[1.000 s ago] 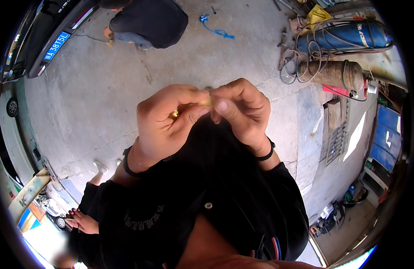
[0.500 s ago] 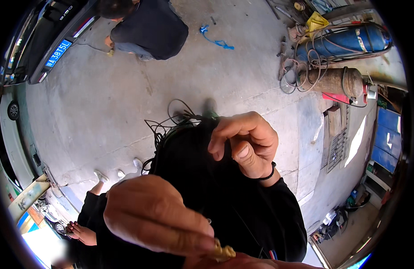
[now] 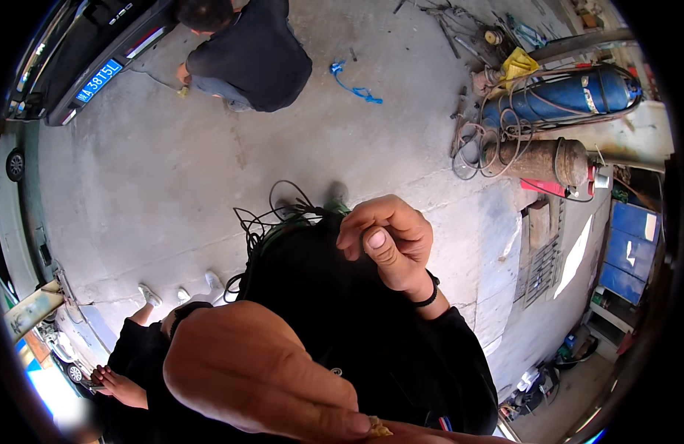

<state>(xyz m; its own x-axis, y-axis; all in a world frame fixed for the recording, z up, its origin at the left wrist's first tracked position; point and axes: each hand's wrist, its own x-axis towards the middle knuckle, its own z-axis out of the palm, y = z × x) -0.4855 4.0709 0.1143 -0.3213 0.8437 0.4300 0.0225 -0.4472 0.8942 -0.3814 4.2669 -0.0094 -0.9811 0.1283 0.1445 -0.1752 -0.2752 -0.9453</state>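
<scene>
On the grey concrete floor (image 3: 157,163) lie a blue strap (image 3: 368,95), a small dark piece (image 3: 353,54) and a dark rod (image 3: 448,38)

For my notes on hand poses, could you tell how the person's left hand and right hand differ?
The left hand pinches a yellowish piece; in the curled right hand, no object shows. The left hand is low in the picture and looks larger; the right hand is higher and looks smaller. Both are without gloves.

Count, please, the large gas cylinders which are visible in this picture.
2: a blue cylinder at the upper right, and a rusty brown cylinder just below it in the picture. Others may be hidden by the clutter.
</scene>
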